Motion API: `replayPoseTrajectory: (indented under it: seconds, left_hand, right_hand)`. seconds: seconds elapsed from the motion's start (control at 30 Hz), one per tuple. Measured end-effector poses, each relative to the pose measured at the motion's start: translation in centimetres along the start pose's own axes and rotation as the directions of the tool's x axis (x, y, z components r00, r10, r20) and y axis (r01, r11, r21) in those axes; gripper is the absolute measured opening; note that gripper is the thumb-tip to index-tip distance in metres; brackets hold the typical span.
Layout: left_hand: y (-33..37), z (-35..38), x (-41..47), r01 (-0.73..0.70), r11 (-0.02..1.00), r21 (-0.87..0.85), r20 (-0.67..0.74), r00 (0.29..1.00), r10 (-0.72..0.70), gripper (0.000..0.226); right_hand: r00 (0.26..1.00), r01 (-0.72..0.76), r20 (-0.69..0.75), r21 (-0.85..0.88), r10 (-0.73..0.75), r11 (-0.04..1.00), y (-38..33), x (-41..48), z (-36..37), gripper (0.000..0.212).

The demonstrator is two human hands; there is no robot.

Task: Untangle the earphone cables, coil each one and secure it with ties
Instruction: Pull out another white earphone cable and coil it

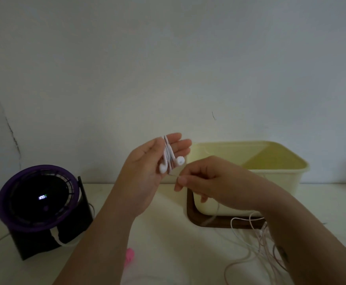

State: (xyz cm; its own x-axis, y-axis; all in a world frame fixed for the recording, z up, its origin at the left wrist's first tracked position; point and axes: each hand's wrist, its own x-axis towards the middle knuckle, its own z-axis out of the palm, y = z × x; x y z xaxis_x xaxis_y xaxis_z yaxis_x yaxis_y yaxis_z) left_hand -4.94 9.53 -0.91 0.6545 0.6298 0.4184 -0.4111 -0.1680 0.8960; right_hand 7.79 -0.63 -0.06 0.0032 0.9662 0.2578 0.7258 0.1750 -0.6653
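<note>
I logged a white table (163, 233) against a plain wall (168, 58), dim light throughout. Largest item on it was a pale yellow tub (274, 161) at right rear, sitting on a dark brown tray (194, 220) whose rounded corner showed below the tub. At left stood a purple-rimmed desk fan (37, 199) on a black base, tilted upward, a small lit readout at its centre; the digits were too blurred for me to read.

Both forearms entered from below. The left hand (147, 171) was raised palm up, fingers extended, with white earphones (171, 161) wound in several turns across the fingers; two earbuds hung at the lower edge of the winding, over the palm. The right hand (207, 182) was just beside it, in front of the tub, thumb and forefinger pinched on the thin free end of that cable where it left the winding; remaining fingers curled.

A loose tangle of cables (256, 241), white and pinkish, lay on the table at lower right, partly under the right forearm. A small pink object (130, 257) sat between the forearms; I could not tell what it was
</note>
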Motion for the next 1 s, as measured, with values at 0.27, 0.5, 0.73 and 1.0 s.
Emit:
replayPoseTrajectory:
  seconds: [0.27,0.5,0.73,1.0]
  left_hand:
    - [-0.6,0.6,-0.8,0.101,0.945,0.31,0.209,0.963,-0.171,0.039]
    - [1.3,1.3,-1.1,0.215,0.935,-0.283,0.245,0.958,-0.146,0.039]
    - [0.6,0.5,-0.1,0.03,0.983,-0.179,0.02,0.999,-0.026,0.037]
    - [-0.5,0.2,-0.5,0.053,0.927,0.372,0.091,0.991,-0.093,0.039]
  right_hand:
    - [0.907,0.11,-0.419,0.131,-0.045,0.985,-0.9,-0.8,-2.2,0.028]
    - [0.956,0.044,-0.292,0.12,-0.007,0.992,1.6,0.6,-0.7,0.031]
    - [1.0,-0.02,-0.002,-0.092,0.02,0.996,0.3,0.3,0.6,0.023]
    - [0.947,0.083,-0.312,0.015,-0.074,0.996,-1.6,-1.3,-2.0,0.031]
